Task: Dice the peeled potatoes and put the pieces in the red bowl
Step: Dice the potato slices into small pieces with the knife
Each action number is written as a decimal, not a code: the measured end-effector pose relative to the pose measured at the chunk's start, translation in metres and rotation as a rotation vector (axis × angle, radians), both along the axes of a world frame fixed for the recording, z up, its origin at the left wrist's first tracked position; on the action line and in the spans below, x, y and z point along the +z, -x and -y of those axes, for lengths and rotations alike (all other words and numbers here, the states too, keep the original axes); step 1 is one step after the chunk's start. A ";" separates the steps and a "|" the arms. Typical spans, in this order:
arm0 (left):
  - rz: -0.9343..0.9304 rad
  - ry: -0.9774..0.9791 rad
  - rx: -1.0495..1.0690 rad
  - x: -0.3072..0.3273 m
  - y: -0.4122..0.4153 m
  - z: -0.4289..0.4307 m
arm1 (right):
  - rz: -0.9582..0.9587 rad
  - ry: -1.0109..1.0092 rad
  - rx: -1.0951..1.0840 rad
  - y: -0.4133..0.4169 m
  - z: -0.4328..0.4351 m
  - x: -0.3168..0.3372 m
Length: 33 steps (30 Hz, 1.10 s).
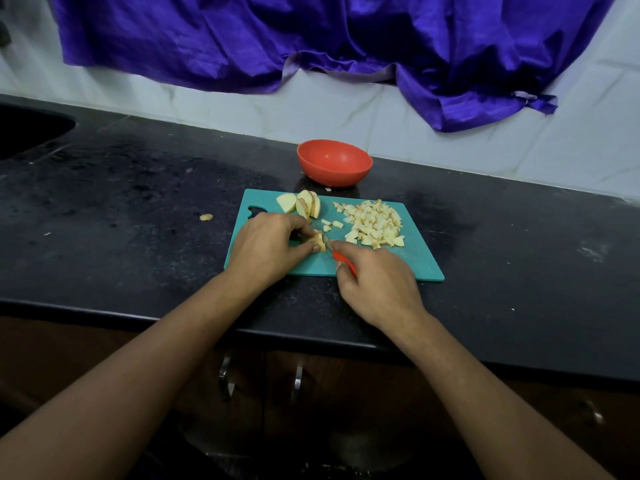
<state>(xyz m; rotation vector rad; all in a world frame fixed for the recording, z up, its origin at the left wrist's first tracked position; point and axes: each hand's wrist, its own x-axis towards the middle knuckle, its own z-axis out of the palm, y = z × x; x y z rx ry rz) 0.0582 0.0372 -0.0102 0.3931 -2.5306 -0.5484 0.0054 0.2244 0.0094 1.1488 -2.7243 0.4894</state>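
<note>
I judge I'm past halfway: left hand (266, 247) pinching a potato piece (318, 241), right hand (375, 282) gripping the red-handled knife (344, 259) against it, diced pile (374, 225) beyond my right, uncut slices (304, 204) beyond my left, red bowl (334, 162) farther off, empty.

Plastic kitchenware on a stone counter, satin cloth above.
Counter (138, 202) black speckled stone, dull sheen, scuffed; board (398, 261) teal plastic, matt; bowl (334, 164) red plastic, smooth, slight gloss; knife (344, 260) grip red plastic; potato (375, 223) cut faces pale, matt; cloth (311, 36) purple, satin sheen, creased; wall (519, 143) white veined tile, smooth; cabinet (346, 393) dark wood; handles (298, 379) shiny metal.
</note>
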 end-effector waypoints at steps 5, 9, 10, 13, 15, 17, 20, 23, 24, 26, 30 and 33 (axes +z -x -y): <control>0.000 -0.020 -0.002 -0.004 0.002 0.001 | 0.027 0.007 -0.004 0.001 0.000 0.000; 0.050 -0.042 -0.011 -0.004 0.006 0.004 | 0.032 0.009 -0.006 0.003 0.000 -0.001; 0.059 -0.045 -0.018 -0.004 0.006 0.004 | 0.038 0.013 -0.009 0.003 0.000 -0.001; 0.057 -0.049 -0.018 -0.003 0.006 0.004 | 0.048 0.026 -0.015 0.005 0.000 -0.001; 0.050 -0.044 -0.001 -0.003 0.006 0.002 | 0.057 0.044 -0.028 0.004 0.000 -0.001; 0.046 -0.033 0.025 -0.004 0.007 0.000 | 0.063 0.077 -0.055 0.005 0.000 0.002; 0.048 -0.001 0.069 -0.005 0.008 -0.006 | 0.059 0.096 -0.090 0.005 -0.001 0.009; 0.041 0.010 0.114 -0.005 0.009 -0.011 | 0.045 0.080 -0.087 -0.001 0.002 0.014; 0.039 0.013 0.122 -0.005 0.009 -0.012 | 0.037 0.066 -0.084 -0.003 0.003 0.014; 0.030 0.007 0.124 -0.004 0.007 -0.013 | 0.021 0.045 -0.080 -0.006 0.006 0.013; 0.018 0.007 0.118 -0.001 0.004 -0.015 | 0.007 0.038 -0.071 -0.007 0.012 0.011; 0.020 0.008 0.116 -0.001 0.004 -0.014 | 0.000 0.042 -0.070 -0.007 0.015 0.013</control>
